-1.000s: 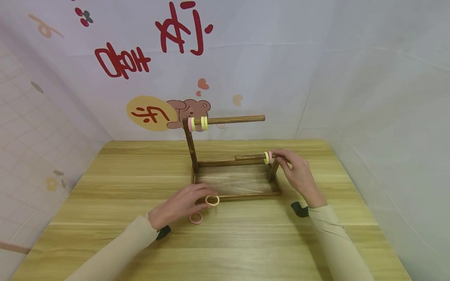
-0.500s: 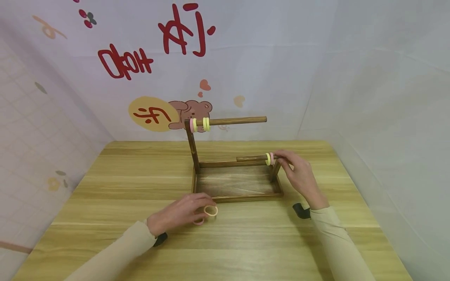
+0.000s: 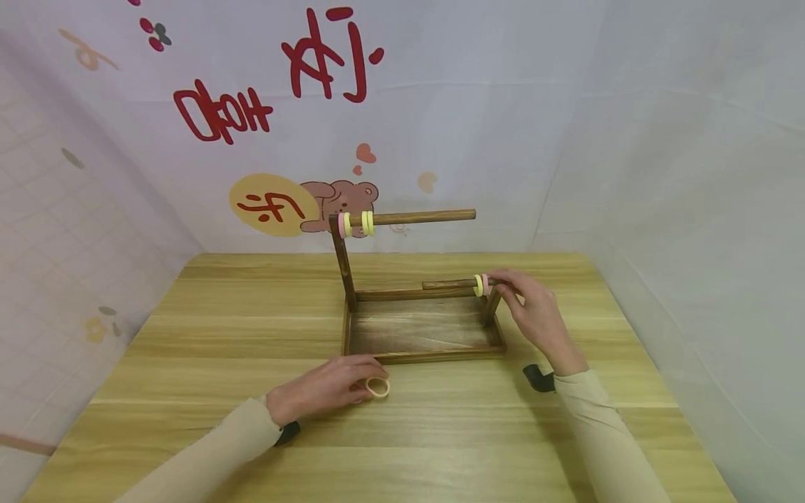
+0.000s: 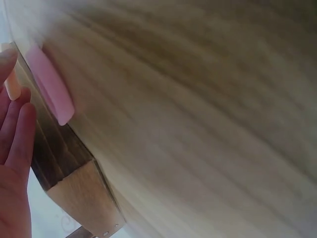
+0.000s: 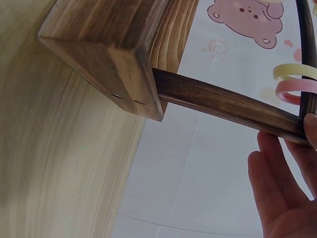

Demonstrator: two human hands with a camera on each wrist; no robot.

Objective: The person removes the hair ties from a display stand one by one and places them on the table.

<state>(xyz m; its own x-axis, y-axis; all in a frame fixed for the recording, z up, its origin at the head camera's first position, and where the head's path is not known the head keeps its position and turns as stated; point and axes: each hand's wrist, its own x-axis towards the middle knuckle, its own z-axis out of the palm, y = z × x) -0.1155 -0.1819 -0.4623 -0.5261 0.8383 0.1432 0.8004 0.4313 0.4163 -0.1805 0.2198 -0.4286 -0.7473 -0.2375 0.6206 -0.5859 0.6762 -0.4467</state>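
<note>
My left hand (image 3: pixel 333 384) pinches a cream-coloured ring (image 3: pixel 379 397) between thumb and fingers, just in front of the rack's base. A pink ring (image 4: pixel 51 87) lies on the table by that hand in the left wrist view; the fingers mostly hide it in the head view. My right hand (image 3: pixel 536 314) grips the lower arm of the dark wooden rack (image 3: pixel 434 358) where its rod (image 3: pixel 448 284) meets the short post (image 5: pixel 228 106). A yellow ring (image 3: pixel 478 285) and a pink ring (image 3: pixel 486 284) hang on this rod beside the right fingertips.
The rack's taller post (image 3: pixel 344 269) carries an upper rod (image 3: pixel 428 216) holding several pink and yellow rings near its left end. Black wrist devices (image 3: pixel 539 378) sit at both sleeves. A printed cloth (image 3: pixel 478 126) stands behind the wooden table (image 3: pixel 440 447).
My left hand has drawn the cream ring toward me, away from the rack's front edge, and now covers most of the loose pink ring. The right hand keeps its grip on the rack.
</note>
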